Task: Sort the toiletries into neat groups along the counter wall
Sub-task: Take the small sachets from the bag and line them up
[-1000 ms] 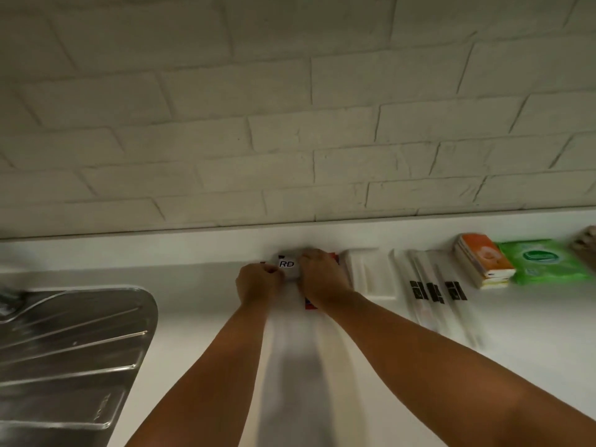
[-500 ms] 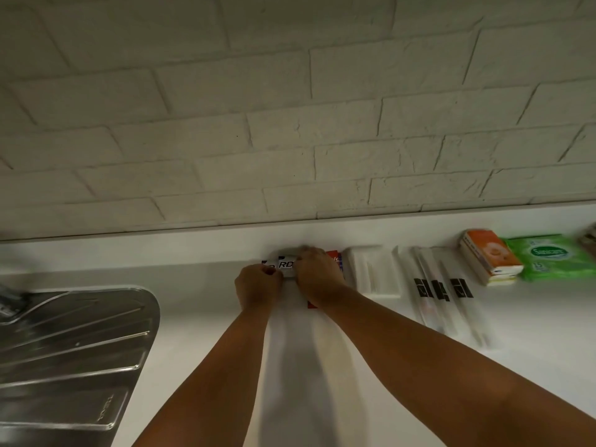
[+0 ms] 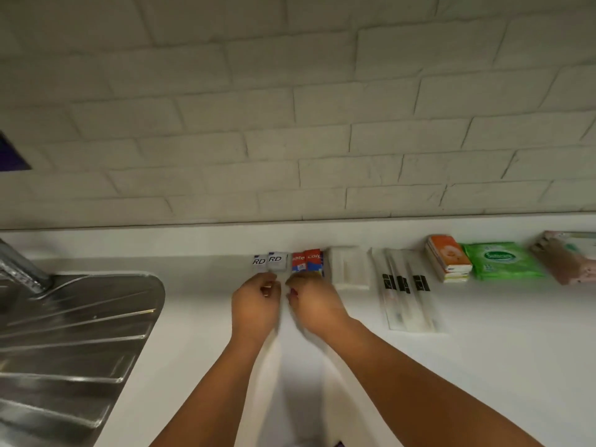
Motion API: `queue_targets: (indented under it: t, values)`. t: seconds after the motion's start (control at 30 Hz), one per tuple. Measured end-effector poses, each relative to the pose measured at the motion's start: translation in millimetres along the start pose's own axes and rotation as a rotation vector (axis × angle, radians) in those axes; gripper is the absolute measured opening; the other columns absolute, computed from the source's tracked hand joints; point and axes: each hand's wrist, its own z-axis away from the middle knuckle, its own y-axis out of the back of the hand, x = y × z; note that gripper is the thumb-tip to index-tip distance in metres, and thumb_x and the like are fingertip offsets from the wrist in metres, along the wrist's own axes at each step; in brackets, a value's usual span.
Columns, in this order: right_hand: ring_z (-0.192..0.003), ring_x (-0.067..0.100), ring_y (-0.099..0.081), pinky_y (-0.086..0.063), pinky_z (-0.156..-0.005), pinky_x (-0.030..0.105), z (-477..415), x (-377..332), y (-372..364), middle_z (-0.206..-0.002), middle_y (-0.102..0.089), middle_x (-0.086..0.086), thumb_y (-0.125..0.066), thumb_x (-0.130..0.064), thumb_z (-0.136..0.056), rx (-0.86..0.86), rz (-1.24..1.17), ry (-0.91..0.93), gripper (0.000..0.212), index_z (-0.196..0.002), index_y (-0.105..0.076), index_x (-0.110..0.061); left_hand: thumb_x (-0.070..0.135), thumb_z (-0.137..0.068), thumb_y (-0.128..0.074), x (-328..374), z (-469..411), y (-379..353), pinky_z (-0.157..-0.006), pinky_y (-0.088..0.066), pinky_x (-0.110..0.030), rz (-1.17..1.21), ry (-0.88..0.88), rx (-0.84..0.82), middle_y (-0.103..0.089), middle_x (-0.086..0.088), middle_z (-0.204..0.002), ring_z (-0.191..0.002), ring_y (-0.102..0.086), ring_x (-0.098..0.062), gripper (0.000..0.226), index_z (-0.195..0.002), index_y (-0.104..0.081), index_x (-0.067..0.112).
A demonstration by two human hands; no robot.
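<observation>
Along the back edge of the white surface (image 3: 490,366), against the painted brick wall (image 3: 290,124), the toiletries sit in a row across the middle and right of the frame. Two white sachets marked "RD" (image 3: 267,261) stand side by side, touching, and just right of them stand two red Colgate toothpaste boxes (image 3: 306,261). Next come a stack of plain white packets (image 3: 350,269), three long wrapped toothbrushes (image 3: 404,291) with black labels, a pile of orange tissue packs (image 3: 448,258), a green wet-wipe pack (image 3: 501,261) and a pinkish pack (image 3: 567,261) cut by the right edge. The left hand (image 3: 254,306) is just below the sachets and the right hand (image 3: 314,306) just below the toothpaste boxes. Both are blurred, with fingers loosely curled and, as far as can be made out, grasping nothing. A steel sink drainer (image 3: 64,343) fills the lower left.
</observation>
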Motion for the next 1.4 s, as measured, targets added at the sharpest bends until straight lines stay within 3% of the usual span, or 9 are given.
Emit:
queue_targets:
  t: [0.17, 0.3, 0.47, 0.63, 0.77, 0.9, 1.13, 1.27, 1.4]
  values:
    - [-0.121, 0.025, -0.055, -0.044, -0.101, 0.033, 55, 5, 25, -0.131, -0.061, 0.005, -0.058, -0.022, -0.094, 0.008, -0.080, 0.002, 0.035, -0.128, -0.062, -0.016, 0.014, -0.090, -0.068, 18, 61, 14, -0.074, -0.040, 0.001, 0.045, -0.024, -0.025, -0.074, 0.006, -0.097, -0.082, -0.068, -0.007, 0.018, -0.106, -0.074, 0.017]
    - [-0.127, 0.018, -0.050, -0.036, -0.107, 0.027, 96, 13, 34, -0.138, -0.057, -0.003, -0.056, -0.024, -0.096, -0.069, -0.091, 0.050, 0.036, -0.132, -0.059, -0.021, 0.018, -0.092, -0.068, 32, 107, 23, -0.084, -0.052, -0.018, 0.027, -0.025, -0.087, -0.070, 0.012, -0.104, -0.088, -0.066, -0.004, 0.020, -0.111, -0.072, 0.020]
    - [-0.120, 0.016, -0.054, -0.042, -0.104, 0.030, 143, 23, 33, -0.132, -0.060, -0.006, -0.061, -0.029, -0.092, -0.202, -0.098, 0.120, 0.036, -0.128, -0.061, -0.026, 0.022, -0.092, -0.068, 38, 162, 33, -0.087, -0.049, -0.016, -0.051, 0.002, -0.217, -0.066, 0.017, -0.111, -0.094, -0.061, 0.003, 0.024, -0.116, -0.069, 0.026]
    - [-0.115, 0.019, -0.054, -0.045, -0.097, 0.032, 177, 31, 21, -0.127, -0.061, -0.005, -0.067, -0.033, -0.086, -0.390, -0.050, 0.242, 0.044, -0.128, -0.061, -0.023, 0.031, -0.088, -0.072, 30, 204, 29, -0.087, -0.046, -0.020, -0.154, 0.065, -0.352, -0.062, 0.017, -0.110, -0.102, -0.056, -0.006, 0.030, -0.118, -0.069, 0.026]
    - [-0.110, 0.020, -0.048, -0.046, -0.091, 0.035, 194, 36, 18, -0.121, -0.060, -0.003, -0.072, -0.037, -0.080, -0.466, 0.017, 0.315, 0.050, -0.126, -0.060, -0.021, 0.038, -0.083, -0.076, 24, 225, 25, -0.092, -0.037, -0.019, -0.312, 0.000, -0.460, -0.055, 0.013, -0.122, -0.115, -0.042, -0.011, 0.045, -0.125, -0.065, 0.028]
    - [-0.105, 0.020, -0.047, -0.047, -0.088, 0.038, 201, 34, 14, -0.116, -0.057, -0.002, -0.072, -0.037, -0.078, -0.473, 0.051, 0.347, 0.048, -0.123, -0.061, -0.024, 0.054, -0.071, -0.078, 22, 234, 27, -0.090, -0.042, -0.031, -0.468, -0.040, -0.541, -0.049, 0.011, -0.112, -0.103, -0.039, -0.014, 0.051, -0.116, -0.065, 0.033]
    - [-0.095, 0.019, -0.054, -0.047, -0.079, 0.033, 203, 32, 13, -0.106, -0.052, -0.002, -0.074, -0.025, -0.077, -0.440, -0.068, 0.279, 0.035, -0.110, -0.064, -0.020, 0.052, -0.075, -0.075, 29, 231, 25, -0.085, -0.038, -0.028, -0.557, -0.075, -0.525, -0.057, 0.012, -0.101, -0.098, -0.047, -0.014, 0.042, -0.113, -0.066, 0.037]
    - [-0.093, 0.017, -0.057, -0.045, -0.080, 0.028, 198, 34, 15, -0.107, -0.058, -0.003, -0.073, -0.025, -0.081, -0.352, -0.140, 0.176, 0.035, -0.114, -0.063, -0.021, 0.031, -0.086, -0.071, 37, 224, 28, -0.070, -0.047, -0.024, -0.336, -0.001, -0.499, -0.062, 0.012, -0.066, -0.074, -0.061, -0.011, 0.011, -0.096, -0.067, 0.031]
    - [-0.071, 0.007, -0.051, -0.040, -0.065, 0.022, 192, 38, 16, -0.080, -0.059, -0.010, -0.071, -0.024, -0.084, -0.284, -0.320, 0.037, 0.017, -0.100, -0.068, -0.022, 0.016, -0.091, -0.066, 44, 211, 37, -0.054, -0.050, -0.018, -0.117, 0.079, -0.464, -0.069, 0.002, -0.063, -0.052, -0.062, -0.008, 0.012, -0.087, -0.065, 0.027]
